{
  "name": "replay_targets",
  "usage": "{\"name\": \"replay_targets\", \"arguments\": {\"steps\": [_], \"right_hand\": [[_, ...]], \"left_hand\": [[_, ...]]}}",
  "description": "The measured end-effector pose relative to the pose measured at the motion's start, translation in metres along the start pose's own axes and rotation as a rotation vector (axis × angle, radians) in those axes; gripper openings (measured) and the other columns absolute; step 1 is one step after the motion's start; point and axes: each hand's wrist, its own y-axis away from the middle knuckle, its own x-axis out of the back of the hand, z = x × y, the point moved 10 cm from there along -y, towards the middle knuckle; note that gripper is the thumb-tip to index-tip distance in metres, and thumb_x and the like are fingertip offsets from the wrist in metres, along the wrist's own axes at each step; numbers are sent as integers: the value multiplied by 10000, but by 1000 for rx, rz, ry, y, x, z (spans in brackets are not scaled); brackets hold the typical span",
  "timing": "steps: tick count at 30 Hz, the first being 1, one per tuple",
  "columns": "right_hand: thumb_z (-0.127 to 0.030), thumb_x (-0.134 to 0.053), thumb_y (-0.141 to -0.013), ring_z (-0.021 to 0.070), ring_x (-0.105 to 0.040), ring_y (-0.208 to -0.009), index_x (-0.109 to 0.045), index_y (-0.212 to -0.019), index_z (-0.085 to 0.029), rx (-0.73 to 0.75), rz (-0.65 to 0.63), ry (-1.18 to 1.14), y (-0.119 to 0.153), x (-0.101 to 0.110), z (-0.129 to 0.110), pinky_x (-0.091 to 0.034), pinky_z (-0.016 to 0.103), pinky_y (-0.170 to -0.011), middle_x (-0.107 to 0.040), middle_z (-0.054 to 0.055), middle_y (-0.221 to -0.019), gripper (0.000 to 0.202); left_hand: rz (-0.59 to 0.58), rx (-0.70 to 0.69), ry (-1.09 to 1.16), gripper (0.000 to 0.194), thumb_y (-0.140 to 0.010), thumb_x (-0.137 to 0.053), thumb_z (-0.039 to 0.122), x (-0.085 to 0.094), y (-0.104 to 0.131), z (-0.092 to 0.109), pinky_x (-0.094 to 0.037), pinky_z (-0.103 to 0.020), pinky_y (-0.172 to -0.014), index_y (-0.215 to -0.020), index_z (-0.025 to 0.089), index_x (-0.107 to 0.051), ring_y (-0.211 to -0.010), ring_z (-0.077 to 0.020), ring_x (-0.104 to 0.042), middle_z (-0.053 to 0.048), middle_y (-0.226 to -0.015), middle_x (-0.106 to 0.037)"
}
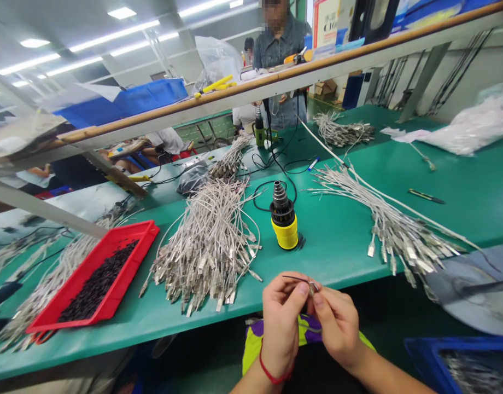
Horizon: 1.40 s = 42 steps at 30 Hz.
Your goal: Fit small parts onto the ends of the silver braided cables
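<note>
My left hand (pixel 282 317), with a red string at the wrist, pinches a thin dark piece (pixel 294 278) that sticks out past the fingers. Against it, my right hand (pixel 335 323) is closed on a small cable end (pixel 312 289), its fingertips touching those of my left hand. Fingers hide most of what lies between them. Both hands are just off the table's front edge. Beyond them, a yellow and black heat tool (pixel 284 224) stands upright, nozzle up, with a few dark tubes (pixel 301 241) beside its base.
A big pile of white USB cables (pixel 206 241) lies left of the tool, another bundle (pixel 391 224) right. A red tray (pixel 128 262) of small black pieces is at the left, a blue bin (pixel 423 350) low right. A shelf (pixel 235 90) crosses above; a person (pixel 282 54) stands behind.
</note>
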Motion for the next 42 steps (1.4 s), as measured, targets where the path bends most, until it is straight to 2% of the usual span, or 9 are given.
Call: {"name": "replay_targets", "arguments": {"steps": [10, 19, 26, 42], "right_hand": [[-197, -450, -1059, 133, -459, -597, -522, -742, -213, -30, 1, -20, 1, -2, 4, -335, 292, -599, -475, -26, -653, 325], [-226, -454, -1060, 140, -451, -590, -511, -726, -213, -64, 3, -50, 2, -3, 7, -330, 300, -590, -473, -22, -651, 340], [-222, -456, -1061, 136, -442, -587, -523, -737, -212, -67, 2, -65, 2, -3, 8, -330, 296, -591, -472, -24, -653, 331], [-249, -463, -1061, 138, -436, -572, -521, -730, -213, -85, 16, -59, 3, -2, 13, -333, 295, -584, -454, -26, -640, 339]], "left_hand": [[19, 9, 13, 113, -881, -782, 272, 2, -1, -3, -516, -219, -653, -913, 171, -744, -695, -121, -634, -64, -858, -771], [5, 40, 46, 178, -884, -783, 286, 1, -1, -6, -502, -208, -648, -1015, 187, -713, -628, -94, -601, -50, -832, -768], [55, 32, 13, 193, -863, -804, 315, 7, 0, -7, -497, -214, -638, -964, 170, -729, -651, -102, -616, -71, -889, -771], [60, 40, -7, 185, -843, -819, 341, 4, -2, -7, -479, -208, -610, -900, 180, -748, -655, -114, -605, -47, -809, -754]]}}
